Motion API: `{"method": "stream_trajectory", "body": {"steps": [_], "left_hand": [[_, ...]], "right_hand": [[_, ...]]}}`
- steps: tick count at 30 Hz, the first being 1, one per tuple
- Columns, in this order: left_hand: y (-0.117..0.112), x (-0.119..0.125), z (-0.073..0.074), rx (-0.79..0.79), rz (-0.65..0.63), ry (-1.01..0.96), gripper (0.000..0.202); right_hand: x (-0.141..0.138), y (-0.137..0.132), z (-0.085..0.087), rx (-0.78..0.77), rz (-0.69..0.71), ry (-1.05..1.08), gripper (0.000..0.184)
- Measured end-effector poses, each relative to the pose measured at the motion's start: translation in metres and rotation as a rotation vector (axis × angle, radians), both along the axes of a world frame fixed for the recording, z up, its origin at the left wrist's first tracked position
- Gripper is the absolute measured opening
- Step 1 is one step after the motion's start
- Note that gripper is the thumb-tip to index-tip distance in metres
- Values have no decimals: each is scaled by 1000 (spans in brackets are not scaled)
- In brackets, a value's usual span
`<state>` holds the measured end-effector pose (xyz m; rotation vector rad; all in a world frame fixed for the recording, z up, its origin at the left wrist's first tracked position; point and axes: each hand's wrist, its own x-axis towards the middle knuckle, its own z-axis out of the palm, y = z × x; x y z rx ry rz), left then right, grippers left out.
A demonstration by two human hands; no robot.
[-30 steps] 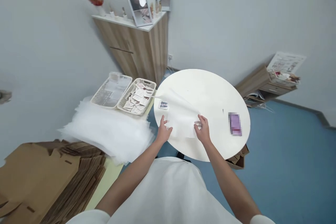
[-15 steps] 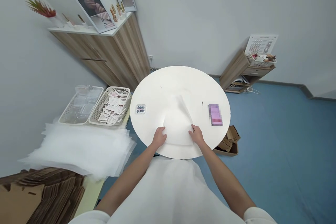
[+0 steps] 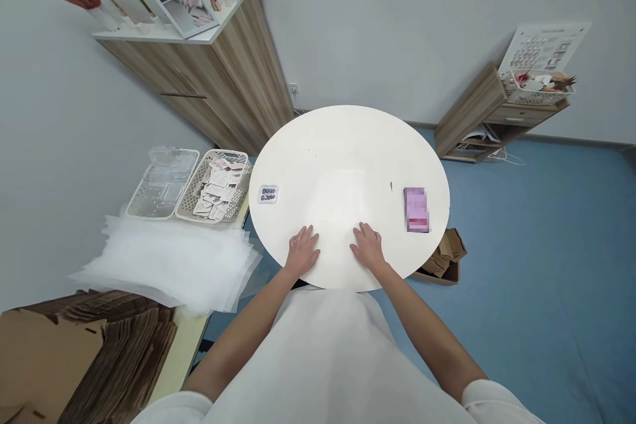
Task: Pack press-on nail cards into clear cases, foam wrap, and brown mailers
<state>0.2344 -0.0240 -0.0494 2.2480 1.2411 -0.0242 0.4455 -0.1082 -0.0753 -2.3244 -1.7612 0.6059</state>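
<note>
My left hand (image 3: 302, 252) lies flat near the front edge of the round white table (image 3: 358, 132), fingers spread. Level with it, my right hand (image 3: 368, 246) also rests flat with its fingers apart. Neither one grips anything. Between and ahead of them the surface looks plain white with a bright patch; whether a thin white sheet lies flat there I cannot tell. A small clear case (image 3: 268, 194) with several dark round pieces sits at the table's left. To the right is a purple box (image 3: 417, 210), its face blurred.
At left stand a white basket of packets (image 3: 216, 189) and a tray of clear plastic cases (image 3: 163, 185). Nearer lie translucent white sheets (image 3: 169, 262) and stacked brown cardboard (image 3: 119, 364). An open carton (image 3: 444, 265) is on the floor at right. Wooden cabinets (image 3: 233, 66) line the wall.
Half a second ago both hands pinched a thin white sheet with a raised edge. Now they lie spread, and no raised sheet shows. The camera view has also shifted.
</note>
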Motion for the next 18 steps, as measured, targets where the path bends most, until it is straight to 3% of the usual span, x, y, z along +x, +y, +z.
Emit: {"method": "stream_trajectory", "body": {"steps": [12, 15, 18], "left_hand": [[10, 0, -9, -94, -73, -14, 45], [16, -6, -9, -66, -63, -58, 45], [32, -24, -11, -24, 24, -84, 47]], "right_hand": [[4, 5, 0, -6, 6, -35, 46], [-4, 7, 5, 19, -35, -46, 53], [-24, 21, 12, 53, -34, -25, 57]]}}
